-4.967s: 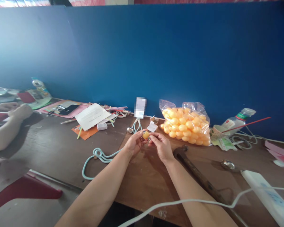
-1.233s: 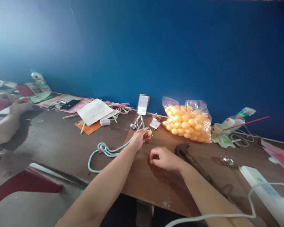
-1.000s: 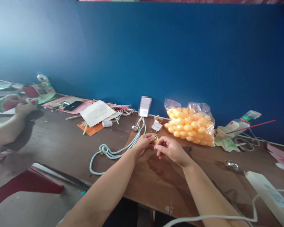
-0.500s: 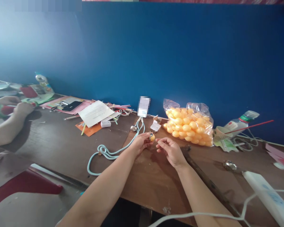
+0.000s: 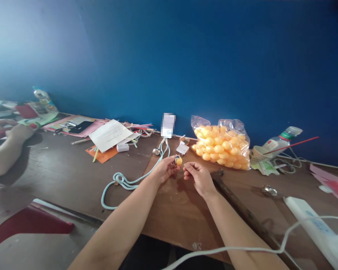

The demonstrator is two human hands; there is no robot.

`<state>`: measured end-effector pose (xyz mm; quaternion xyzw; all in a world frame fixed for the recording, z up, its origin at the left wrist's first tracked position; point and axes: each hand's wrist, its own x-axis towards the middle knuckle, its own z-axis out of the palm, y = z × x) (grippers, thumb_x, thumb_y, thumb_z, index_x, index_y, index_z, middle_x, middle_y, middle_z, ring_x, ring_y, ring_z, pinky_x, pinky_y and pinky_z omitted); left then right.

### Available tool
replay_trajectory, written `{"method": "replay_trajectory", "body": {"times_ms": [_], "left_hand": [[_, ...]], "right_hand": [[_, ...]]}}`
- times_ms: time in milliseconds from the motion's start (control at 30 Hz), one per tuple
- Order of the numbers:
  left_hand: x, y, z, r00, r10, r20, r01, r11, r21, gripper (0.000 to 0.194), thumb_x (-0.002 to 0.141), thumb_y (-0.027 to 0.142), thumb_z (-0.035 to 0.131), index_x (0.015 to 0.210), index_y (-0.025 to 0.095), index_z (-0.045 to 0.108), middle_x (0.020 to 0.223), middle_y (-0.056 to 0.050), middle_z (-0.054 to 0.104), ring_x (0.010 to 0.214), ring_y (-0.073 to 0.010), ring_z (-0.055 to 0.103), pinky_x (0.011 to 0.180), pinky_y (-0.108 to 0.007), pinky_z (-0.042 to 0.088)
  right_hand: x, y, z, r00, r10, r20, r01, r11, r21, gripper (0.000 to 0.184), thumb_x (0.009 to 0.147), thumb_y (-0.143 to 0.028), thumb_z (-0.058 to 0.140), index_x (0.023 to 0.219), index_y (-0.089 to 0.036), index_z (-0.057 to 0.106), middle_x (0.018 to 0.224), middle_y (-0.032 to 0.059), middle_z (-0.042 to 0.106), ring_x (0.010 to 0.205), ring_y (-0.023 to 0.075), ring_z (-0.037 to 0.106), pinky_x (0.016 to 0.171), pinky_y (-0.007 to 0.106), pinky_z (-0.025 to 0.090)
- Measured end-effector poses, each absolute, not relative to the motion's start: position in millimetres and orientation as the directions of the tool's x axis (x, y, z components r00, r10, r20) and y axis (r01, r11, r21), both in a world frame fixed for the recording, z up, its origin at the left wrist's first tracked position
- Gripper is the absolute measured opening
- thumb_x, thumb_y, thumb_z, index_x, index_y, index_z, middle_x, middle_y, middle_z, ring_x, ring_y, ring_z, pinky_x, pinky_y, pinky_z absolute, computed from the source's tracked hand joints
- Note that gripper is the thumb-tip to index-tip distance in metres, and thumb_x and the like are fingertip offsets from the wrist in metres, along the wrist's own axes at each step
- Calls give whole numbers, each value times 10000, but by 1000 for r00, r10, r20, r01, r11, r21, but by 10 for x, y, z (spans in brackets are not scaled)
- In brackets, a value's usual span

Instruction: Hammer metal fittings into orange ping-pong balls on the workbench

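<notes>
A small yellow ball with a shiny metallic piece on its side (image 5: 179, 161) is pinched in the fingertips of my left hand (image 5: 163, 170), above the brown table. Close to its right, my right hand (image 5: 199, 177) is closed, thumb against the curled fingers; whatever they hold, if anything, is too small to make out. The two hands are slightly apart. Behind them lies a small white paper tag (image 5: 182, 148). Left of my hands are a shiny silver object (image 5: 156, 151) and a looped light-blue cord (image 5: 122, 180), its ends running to a pale card (image 5: 168, 129) against the wall.
A clear bag of yellow balls (image 5: 219, 148) stands behind my right hand. Rightward are a bottle (image 5: 281, 140), another silver object (image 5: 269, 191) and a white power strip (image 5: 307, 215) with a cable crossing my right forearm. Papers (image 5: 109, 135) lie left, near another person's hands (image 5: 21, 131).
The view has shifted slightly, so the table things sit a little further left. My left hand still holds the yellow ball; my right fingers have curled in a little more.
</notes>
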<state>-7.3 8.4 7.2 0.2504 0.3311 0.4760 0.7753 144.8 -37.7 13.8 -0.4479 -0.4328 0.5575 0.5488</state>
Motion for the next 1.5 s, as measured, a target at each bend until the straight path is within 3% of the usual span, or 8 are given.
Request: {"method": "replay_trajectory", "body": {"times_ms": [167,333,567,900,1500], "left_hand": [[-56,74,73,340,909,-242,-553,402,730,146,873,176,548,930,102,661,819,-89,678,633,-119,638,623,-229,544],[-53,56,66,376,908,-186,-555,381,739,169,879,171,539,976,103,659,858,-94,682,677,-130,661,652,-236,551],[-34,34,73,394,901,-180,-541,386,747,176,851,188,613,999,105,663,853,-89,682,682,-125,661,689,-254,556],[-15,22,45,411,897,-161,-503,371,781,196,840,179,636,1015,96,666,821,-103,686,731,-155,677,743,-290,557],[0,-4,69,423,888,-180,-482,388,786,191,824,166,653,1000,94,654,779,-80,674,713,-139,664,699,-251,546]], "right_hand": [[1448,-379,160,-13,995,-102,-305,-101,-947,307,632,-384,814,811,-169,689,746,13,664,609,92,590,541,200,525],[1448,-392,158,-28,997,-73,-286,-78,-955,301,659,-352,800,879,-177,692,761,14,674,652,104,612,552,200,527],[1442,-385,155,8,998,-59,-250,-55,-967,307,661,-379,780,876,-185,677,830,23,695,576,92,587,475,200,476],[1473,-357,133,-23,994,-108,-321,-110,-941,287,662,-347,785,883,-193,685,804,9,694,528,61,546,429,164,396],[1502,-323,109,-63,976,-209,-424,-216,-880,272,599,-300,841,763,-170,666,751,3,674,472,24,453,341,118,240]]}}
